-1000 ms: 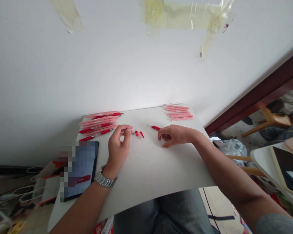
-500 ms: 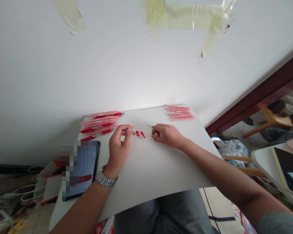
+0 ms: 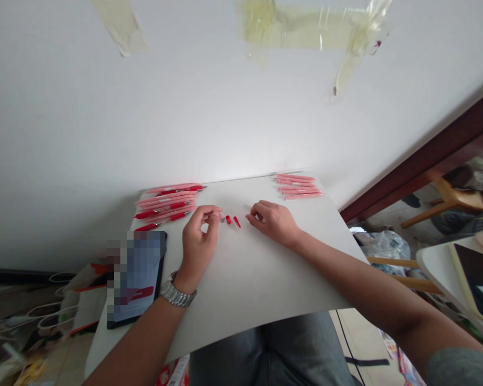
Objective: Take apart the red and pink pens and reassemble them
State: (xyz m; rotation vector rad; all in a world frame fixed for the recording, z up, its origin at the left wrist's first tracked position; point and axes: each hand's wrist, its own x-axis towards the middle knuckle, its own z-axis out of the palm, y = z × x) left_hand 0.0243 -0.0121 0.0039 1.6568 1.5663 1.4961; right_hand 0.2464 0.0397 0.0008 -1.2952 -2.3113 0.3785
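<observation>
- The left hand (image 3: 199, 236) is in the middle of the frame, lying on the white worktop (image 3: 245, 284).
- Its grip is narrow. The thumb and first finger are pinched together in a little ring.
- The pinched tips are right at a small grey bit (image 3: 222, 218). It is too small to tell if the hand holds it or only touches it.
- Just to the right of the grey bit lie two small red bits (image 3: 227, 219), side by side on the worktop.
- The right hand (image 3: 273, 222) is a little right of the middle, near the red bits but not touching them.
- Its fingers are curled down onto the worktop. I cannot tell if the grip holds something, since the fingers hide what is under them.
- A pile of red and pink pens (image 3: 167, 202) lies left of the left hand, at the far edge of the worktop by the wall.
- A small row of pink tubes (image 3: 300, 185) lies at the far right corner of the worktop, well apart from both hands.
- A silver watch (image 3: 177, 293) is on the left wrist.
- A dark flat screen (image 3: 145, 279) lies at the lower left of the worktop, beside the left arm.
- Grey trousers (image 3: 265, 348) show under the worktop at the bottom of the frame.
- Yellowed tape (image 3: 306, 27) sticks to the white wall at the top.
- A wooden chair (image 3: 446, 195) stands at the far right of the frame.
</observation>
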